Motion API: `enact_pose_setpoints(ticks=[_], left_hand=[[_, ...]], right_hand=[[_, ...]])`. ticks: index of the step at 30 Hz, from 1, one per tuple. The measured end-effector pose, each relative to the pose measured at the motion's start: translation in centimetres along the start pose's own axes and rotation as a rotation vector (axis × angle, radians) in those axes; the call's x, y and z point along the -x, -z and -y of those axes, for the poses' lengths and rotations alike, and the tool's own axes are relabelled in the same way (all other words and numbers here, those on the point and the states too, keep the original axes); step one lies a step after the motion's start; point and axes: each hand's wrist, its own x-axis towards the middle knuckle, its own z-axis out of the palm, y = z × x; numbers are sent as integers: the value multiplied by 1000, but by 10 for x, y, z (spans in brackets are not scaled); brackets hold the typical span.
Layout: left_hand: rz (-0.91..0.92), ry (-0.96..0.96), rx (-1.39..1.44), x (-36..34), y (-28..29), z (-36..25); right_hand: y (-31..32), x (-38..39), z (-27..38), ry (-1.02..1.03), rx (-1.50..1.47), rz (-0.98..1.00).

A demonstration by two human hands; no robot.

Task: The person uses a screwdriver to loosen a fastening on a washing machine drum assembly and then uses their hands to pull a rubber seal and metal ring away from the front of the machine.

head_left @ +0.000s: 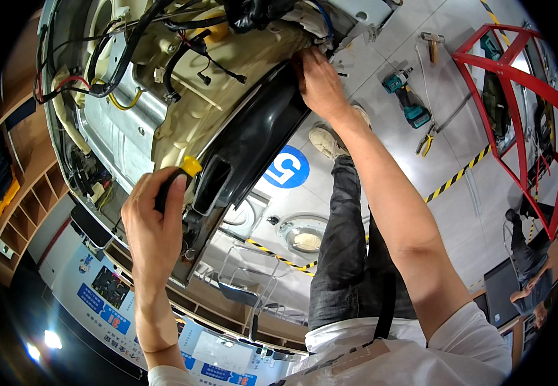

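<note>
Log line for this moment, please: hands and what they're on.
left hand: gripping black-and-yellow tool handle | right hand: on upper edge of black panel | floor: teal power drill

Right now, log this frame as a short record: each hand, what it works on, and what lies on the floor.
left hand: closed around a black-handled tool with a yellow end, held against the black plastic panel
right hand: fingers pressed on the upper edge of that panel, holding nothing visible
workpiece: cream car body shell with black cable looms
floor: teal cordless drill, yellow-handled pliers, hammer, blue round marker
nearby: red tube frame
</note>
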Motion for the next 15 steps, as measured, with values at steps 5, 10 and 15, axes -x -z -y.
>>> enact_pose_setpoints(ticks=[5, 10, 15], left_hand=[[-28, 33, 42, 7, -2, -1], [0, -2, 13, 3, -4, -2], [-15, -15, 0, 3, -3, -3]], right_hand=[[-1, -1, 1, -21, -29, -4], [-3, -1, 1, 7, -39, -37], [-2, -1, 3, -13, -30, -23]])
